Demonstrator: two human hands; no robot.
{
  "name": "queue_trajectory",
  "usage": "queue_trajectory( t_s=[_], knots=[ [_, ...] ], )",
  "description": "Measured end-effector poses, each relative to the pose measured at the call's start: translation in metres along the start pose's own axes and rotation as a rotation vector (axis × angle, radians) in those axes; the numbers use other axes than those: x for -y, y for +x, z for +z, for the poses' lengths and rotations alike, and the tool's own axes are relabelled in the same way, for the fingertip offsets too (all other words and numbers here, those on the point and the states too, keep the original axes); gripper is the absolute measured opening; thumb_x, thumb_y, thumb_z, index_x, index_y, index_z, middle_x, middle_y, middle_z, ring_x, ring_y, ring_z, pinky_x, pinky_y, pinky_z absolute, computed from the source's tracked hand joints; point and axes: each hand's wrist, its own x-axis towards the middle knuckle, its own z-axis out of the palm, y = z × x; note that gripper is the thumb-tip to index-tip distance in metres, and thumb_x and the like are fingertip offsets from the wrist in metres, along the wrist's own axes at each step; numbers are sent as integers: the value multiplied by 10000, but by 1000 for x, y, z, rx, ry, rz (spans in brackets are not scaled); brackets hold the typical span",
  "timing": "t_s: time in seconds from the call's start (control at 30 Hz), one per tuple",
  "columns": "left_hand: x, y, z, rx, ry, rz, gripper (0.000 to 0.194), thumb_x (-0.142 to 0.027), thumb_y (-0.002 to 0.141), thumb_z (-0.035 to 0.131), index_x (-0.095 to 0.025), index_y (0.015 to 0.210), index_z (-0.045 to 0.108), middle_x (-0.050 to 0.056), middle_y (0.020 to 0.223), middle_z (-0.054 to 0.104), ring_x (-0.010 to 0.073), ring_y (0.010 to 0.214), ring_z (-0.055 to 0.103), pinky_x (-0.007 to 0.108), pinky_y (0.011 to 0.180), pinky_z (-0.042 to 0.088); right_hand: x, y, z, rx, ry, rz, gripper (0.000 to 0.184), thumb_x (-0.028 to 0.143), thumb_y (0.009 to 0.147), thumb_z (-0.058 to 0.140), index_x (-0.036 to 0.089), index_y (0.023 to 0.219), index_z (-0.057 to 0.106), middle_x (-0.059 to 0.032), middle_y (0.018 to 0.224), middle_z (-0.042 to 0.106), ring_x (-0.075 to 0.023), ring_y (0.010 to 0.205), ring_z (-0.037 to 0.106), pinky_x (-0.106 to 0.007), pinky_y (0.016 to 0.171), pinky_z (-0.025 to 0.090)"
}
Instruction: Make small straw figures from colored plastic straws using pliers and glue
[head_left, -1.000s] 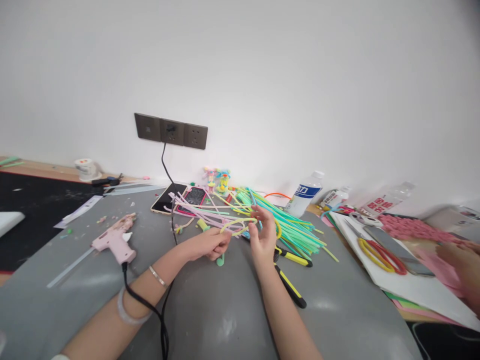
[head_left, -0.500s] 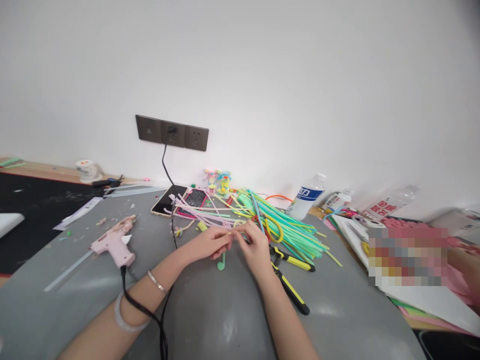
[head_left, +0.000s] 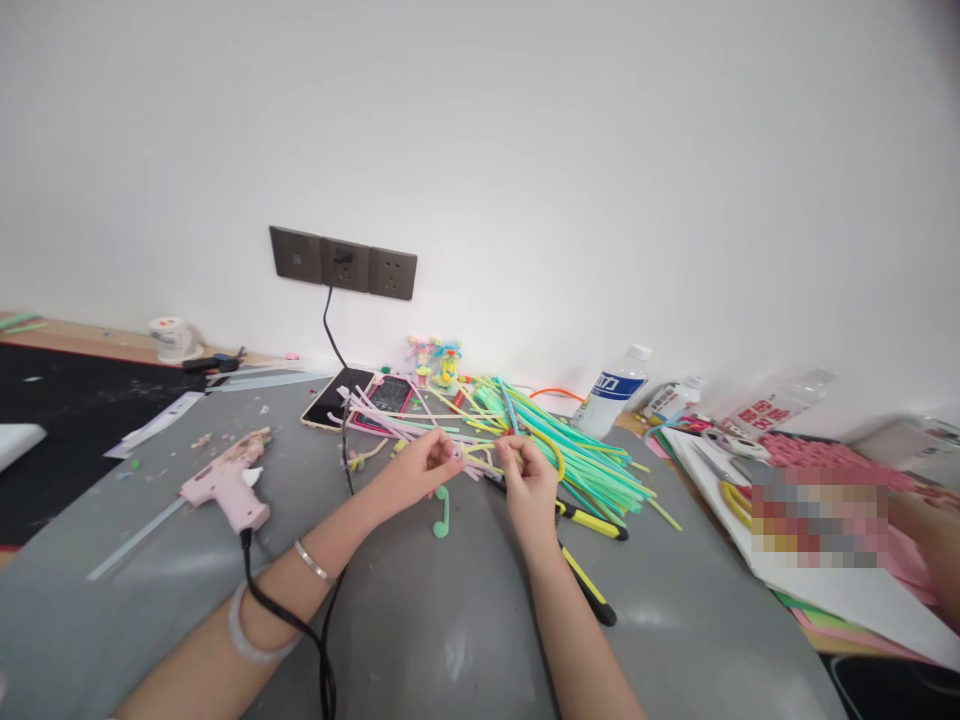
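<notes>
My left hand (head_left: 421,466) and my right hand (head_left: 529,482) face each other over the grey table, both with fingers pinched. Between them runs a short pale yellow pipe cleaner (head_left: 484,452), held at either end; its exact shape is hard to make out against the pile behind. Just below my left fingers lies a small green pipe cleaner bent like a music note (head_left: 442,514). Yellow-and-black-handled pliers (head_left: 589,580) lie beside my right wrist, their head partly hidden by the hand. A bundle of green and yellow pipe cleaners (head_left: 592,465) spreads behind my right hand.
A pink glue gun (head_left: 234,480) lies left, its black cord passing under my left forearm. Lilac pipe cleaners (head_left: 405,432) and two phones lie behind the hands. Two small figures (head_left: 435,362) and a bottle (head_left: 613,390) stand near the wall. At right, another person's arm (head_left: 930,540) is visible.
My hands have drawn apart from nearly touching, showing the yellow pipe cleaner between them. My right hand has shifted slightly right and turned. The green note-shaped piece is less covered.
</notes>
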Motion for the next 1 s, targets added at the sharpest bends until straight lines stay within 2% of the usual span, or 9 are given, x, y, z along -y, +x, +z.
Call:
queue_trajectory(
  t_s=[0.07,0.17,0.23,0.33,0.5,0.6,0.7,0.77,1.0],
  knots=[
    [0,0,1,-37,-27,2,363,-462,777,671,-215,864,419,-84,637,470,79,492,449,177,421,390,1,-1,0,4,-14,-19,248,405,850,576,178,757,617,15,617,505,-118,518,371,-243,482,312],
    [-1,0,0,-59,-26,40,326,-449,803,645,-202,934,477,-78,646,501,71,463,463,180,422,399,3,-3,2,72,-43,-43,239,391,851,584,180,752,633,44,545,435,-107,481,314,-243,471,288],
    [-1,1,-2,-82,-10,64,292,-458,837,601,-180,891,531,-67,629,510,63,438,469,183,432,403,4,-4,3,114,-55,-51,224,378,846,598,180,751,639,54,524,421,-100,466,293,-242,468,279],
    [1,3,-5,-133,-59,67,313,-468,825,620,-160,811,568,-40,624,555,80,467,535,200,478,457,5,-4,4,152,-45,-41,205,368,832,620,181,753,639,30,570,511,-107,485,358,-244,486,313],
    [5,6,-8,-160,-228,13,366,-472,735,722,-135,866,667,55,744,705,155,640,669,246,593,536,-1,-1,1,54,77,24,237,420,820,635,188,772,631,-14,672,587,-143,581,479,-254,524,376],
    [6,7,-8,-174,-239,-24,390,-476,713,737,-131,894,727,95,822,745,172,679,679,257,610,538,-7,1,-1,6,216,91,276,466,824,634,191,802,612,26,601,494,-109,499,384,-240,470,305],
    [5,7,-7,-168,-167,40,319,-435,727,732,-146,859,765,87,881,745,152,670,644,245,592,527,-9,0,0,24,350,149,284,473,821,650,194,826,600,78,533,356,-82,445,255,-234,443,217],
    [5,6,-5,-143,-143,79,264,-399,733,733,-154,823,772,73,872,736,147,674,634,250,617,534,-8,-1,3,52,392,160,273,464,820,659,198,842,600,91,523,318,-80,441,234,-234,445,213],
    [4,5,-3,-119,-230,50,259,-361,722,755,-144,863,752,54,748,736,164,691,675,271,691,548,0,-5,12,161,332,146,267,455,817,660,206,804,565,74,562,423,-84,452,302,-234,468,296]
  ],
)
